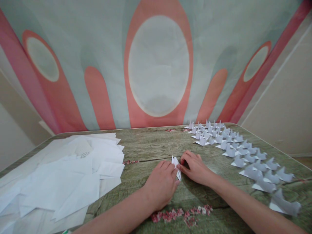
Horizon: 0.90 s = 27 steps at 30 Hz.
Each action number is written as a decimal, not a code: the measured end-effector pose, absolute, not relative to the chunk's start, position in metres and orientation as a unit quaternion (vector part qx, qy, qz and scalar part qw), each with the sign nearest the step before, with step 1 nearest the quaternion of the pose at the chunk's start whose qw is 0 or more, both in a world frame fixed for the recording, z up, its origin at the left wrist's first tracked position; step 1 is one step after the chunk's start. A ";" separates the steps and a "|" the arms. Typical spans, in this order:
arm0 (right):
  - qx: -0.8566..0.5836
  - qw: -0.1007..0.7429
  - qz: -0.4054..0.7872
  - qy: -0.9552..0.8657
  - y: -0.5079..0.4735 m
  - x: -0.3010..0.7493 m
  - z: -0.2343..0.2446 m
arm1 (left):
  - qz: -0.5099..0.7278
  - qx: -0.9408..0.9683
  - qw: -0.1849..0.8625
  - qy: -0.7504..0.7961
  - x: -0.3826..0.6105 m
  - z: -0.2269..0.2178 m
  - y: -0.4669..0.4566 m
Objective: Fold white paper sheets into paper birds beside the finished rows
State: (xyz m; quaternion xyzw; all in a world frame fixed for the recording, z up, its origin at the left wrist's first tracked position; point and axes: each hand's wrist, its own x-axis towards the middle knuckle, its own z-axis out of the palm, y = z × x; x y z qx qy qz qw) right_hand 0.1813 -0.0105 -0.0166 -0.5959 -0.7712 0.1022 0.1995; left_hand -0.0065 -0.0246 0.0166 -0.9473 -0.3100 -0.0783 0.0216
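Between the surface's (pixel 151 143) side edges, we pinch folded paper (pixel 176 162) with our right hand (pixel 195 168), our left hand (pixel 162 182) seemingly gripping too.

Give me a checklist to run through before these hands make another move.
1. Left hand holding the folded paper: ok.
2. Right hand in contact with that piece: ok, fingertips at its edge.
3. Creases lined up: cannot tell, fingers cover part of it.
4. White sheets neatly stacked: not ok, they lie spread and overlapping on the left.
5. Paper figures clear of the right hand: ok, they stand farther to the right.
6. Right forearm clear of the nearest figure: cannot tell, they come very close in this view.
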 end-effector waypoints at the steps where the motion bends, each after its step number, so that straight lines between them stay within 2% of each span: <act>1: -0.596 0.198 0.103 -0.772 -0.010 0.182 -0.016 | -0.078 -0.948 0.023 -0.307 -0.007 0.017 -0.024; 18: -0.585 0.201 0.167 -0.768 -0.006 0.190 -0.010 | -0.111 -0.952 0.065 -0.278 -0.005 0.004 -0.019; 22: -0.627 0.221 0.110 -0.739 -0.014 0.177 -0.013 | -0.146 -0.950 0.024 -0.274 -0.009 0.001 -0.012; 27: -0.638 0.240 0.042 -0.730 -0.024 0.164 -0.017 | -0.206 -0.926 -0.094 -0.302 -0.015 0.000 0.000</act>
